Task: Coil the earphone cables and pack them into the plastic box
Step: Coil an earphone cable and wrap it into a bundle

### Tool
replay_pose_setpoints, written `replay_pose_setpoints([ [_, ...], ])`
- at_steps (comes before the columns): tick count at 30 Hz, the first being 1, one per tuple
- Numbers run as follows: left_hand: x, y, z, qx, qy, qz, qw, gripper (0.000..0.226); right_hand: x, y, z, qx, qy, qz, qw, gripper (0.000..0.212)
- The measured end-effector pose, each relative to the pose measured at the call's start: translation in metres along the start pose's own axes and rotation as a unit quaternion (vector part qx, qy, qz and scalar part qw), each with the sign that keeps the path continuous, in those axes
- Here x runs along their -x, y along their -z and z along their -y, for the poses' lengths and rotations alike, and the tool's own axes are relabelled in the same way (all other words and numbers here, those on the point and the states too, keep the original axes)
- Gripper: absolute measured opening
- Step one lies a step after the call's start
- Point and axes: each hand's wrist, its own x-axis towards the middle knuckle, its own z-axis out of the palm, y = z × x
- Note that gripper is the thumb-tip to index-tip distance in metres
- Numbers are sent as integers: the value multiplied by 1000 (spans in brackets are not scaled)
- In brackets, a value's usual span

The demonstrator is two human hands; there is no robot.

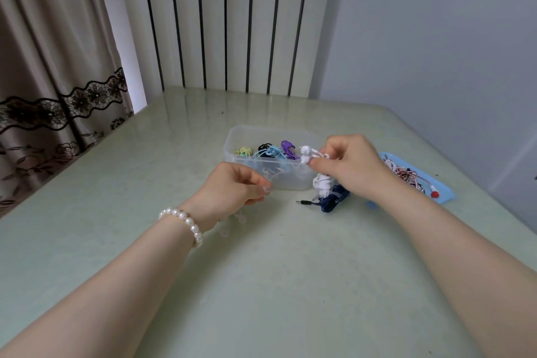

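Observation:
A clear plastic box [232,142] stands mid-table and holds several coiled earphones in yellow, black, light blue and purple. My right hand [351,166] pinches a white earphone [305,154] by its two buds, just in front of the box's right end. A thin white cable runs from there across the box front to my left hand [235,186], which is closed on it. A second white bundle [322,182] and a dark blue earphone [331,200] with its jack pointing left lie under my right hand.
A blue lid [444,197] lies to the right with a tangle of pink, white and black earphones [406,177] on it. The pale green table ends at a radiator and curtain behind; a grey wall stands to the right.

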Motion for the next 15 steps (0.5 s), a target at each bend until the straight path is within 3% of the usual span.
replay_pose_setpoints([
  [3, -3, 8, 0, 30, -13, -12, 999, 15, 6, -12, 4, -38, -48, 118, 991, 30],
  [7, -7, 24, -1, 51, -27, -31, 998, 14, 16, -24, 10, -181, -111, 202, 956, 11],
  [11, -7, 39, -4, 39, -23, -6, 999, 14, 19, -31, 1, -315, -165, 213, 910, 21],
  [15, -7, 47, -3, -17, -17, 6, 1000, 15, 19, -38, -4, -350, -171, 215, 896, 27],
])
